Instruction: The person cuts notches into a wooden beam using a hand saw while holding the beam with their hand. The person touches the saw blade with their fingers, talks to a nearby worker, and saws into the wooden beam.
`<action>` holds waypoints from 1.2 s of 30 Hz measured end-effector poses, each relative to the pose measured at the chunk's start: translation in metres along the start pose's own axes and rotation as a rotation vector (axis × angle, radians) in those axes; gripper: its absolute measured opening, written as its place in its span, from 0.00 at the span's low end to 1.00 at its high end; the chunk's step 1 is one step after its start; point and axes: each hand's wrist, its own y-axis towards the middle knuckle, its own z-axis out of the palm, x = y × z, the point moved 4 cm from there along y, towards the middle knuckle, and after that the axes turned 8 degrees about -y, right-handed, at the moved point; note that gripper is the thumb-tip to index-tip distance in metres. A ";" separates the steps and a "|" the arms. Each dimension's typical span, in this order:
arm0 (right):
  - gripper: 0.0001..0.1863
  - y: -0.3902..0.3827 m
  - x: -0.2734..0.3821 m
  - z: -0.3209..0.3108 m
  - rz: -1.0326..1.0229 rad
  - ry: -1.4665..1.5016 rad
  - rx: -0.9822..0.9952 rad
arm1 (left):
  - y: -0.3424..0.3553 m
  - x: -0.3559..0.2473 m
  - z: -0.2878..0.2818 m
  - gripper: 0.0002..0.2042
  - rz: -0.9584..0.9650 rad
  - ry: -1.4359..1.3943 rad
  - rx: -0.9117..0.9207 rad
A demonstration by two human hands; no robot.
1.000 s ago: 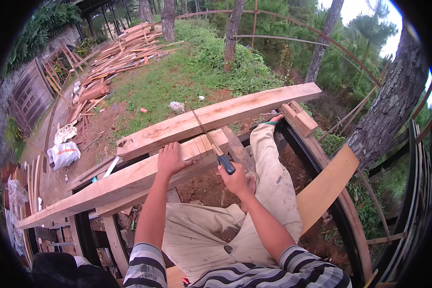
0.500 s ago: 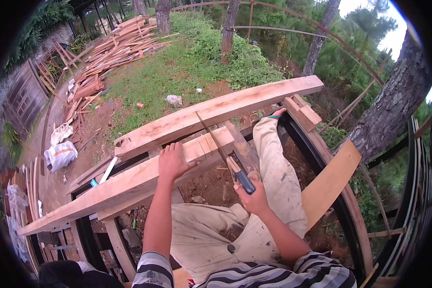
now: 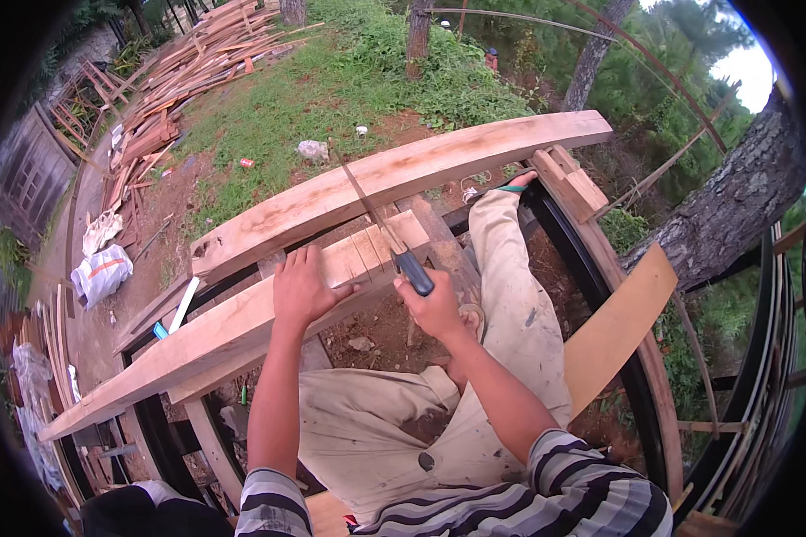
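My right hand (image 3: 432, 302) is wrapped round the dark handle of a handsaw (image 3: 364, 195). Its blade lies across the near wooden beam (image 3: 188, 338), close to that beam's right end, and the tip reaches out over the far beam (image 3: 439, 164). Several thin cut lines cross the top of the near beam beside the blade. My left hand (image 3: 303, 288) presses down on the near beam to the left of the cuts, fingers spread over its top and the thumb along the near edge. Nothing is held in it.
Both beams rest on a dark metal and wood frame (image 3: 564, 242). A thin plywood board (image 3: 620, 329) leans beside my right leg. Further off are a tree trunk (image 3: 734, 215), a white sack (image 3: 101, 273) and a large pile of timber (image 3: 210, 63). A bare foot shows below the saw.
My right hand has pushed the saw forward and to the left, so its tip extends further past the far beam. My left hand stays on the near beam. The view has tilted slightly.
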 end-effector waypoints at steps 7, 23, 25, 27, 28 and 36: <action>0.07 -0.222 0.009 -0.111 0.117 -0.202 0.207 | 0.005 -0.003 -0.012 0.51 0.011 -0.004 -0.033; 0.08 -0.186 0.020 -0.084 0.124 -0.123 0.174 | -0.001 0.000 -0.009 0.45 0.030 -0.001 -0.071; 0.09 -0.227 0.002 -0.104 0.221 -0.224 0.282 | 0.004 -0.008 -0.012 0.45 -0.001 0.029 -0.036; 0.09 -0.218 0.019 -0.105 0.223 -0.182 0.267 | 0.007 -0.008 -0.008 0.45 0.005 0.016 -0.037; 0.09 -0.180 0.013 -0.088 0.172 -0.069 0.157 | 0.006 -0.007 -0.008 0.45 0.012 0.006 -0.038; 0.18 -0.027 -0.014 0.002 0.133 0.050 0.111 | -0.005 0.007 -0.002 0.47 -0.005 -0.008 0.013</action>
